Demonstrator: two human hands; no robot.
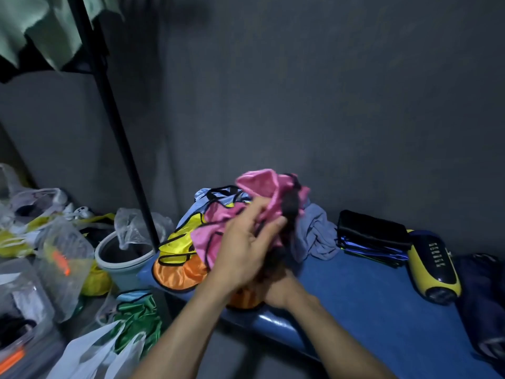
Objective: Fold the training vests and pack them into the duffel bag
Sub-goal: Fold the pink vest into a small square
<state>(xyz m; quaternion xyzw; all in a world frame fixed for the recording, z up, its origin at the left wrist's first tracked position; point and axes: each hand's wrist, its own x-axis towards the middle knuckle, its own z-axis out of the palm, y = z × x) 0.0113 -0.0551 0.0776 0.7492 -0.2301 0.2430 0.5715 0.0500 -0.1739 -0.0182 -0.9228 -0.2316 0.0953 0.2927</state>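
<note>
A pale bucket (124, 262) stands among plastic bags (58, 255); a yellow-and-black speaker (433, 266) lies right.

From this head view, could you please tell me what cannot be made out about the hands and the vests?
- Right hand: its fingers are hidden behind the left hand, so its grip is unclear.
- Pink vest: motion-blurred; folds unreadable.
- Orange vest: partly covered by the pile and arms.
- Duffel bag: cannot be identified with certainty.
</note>
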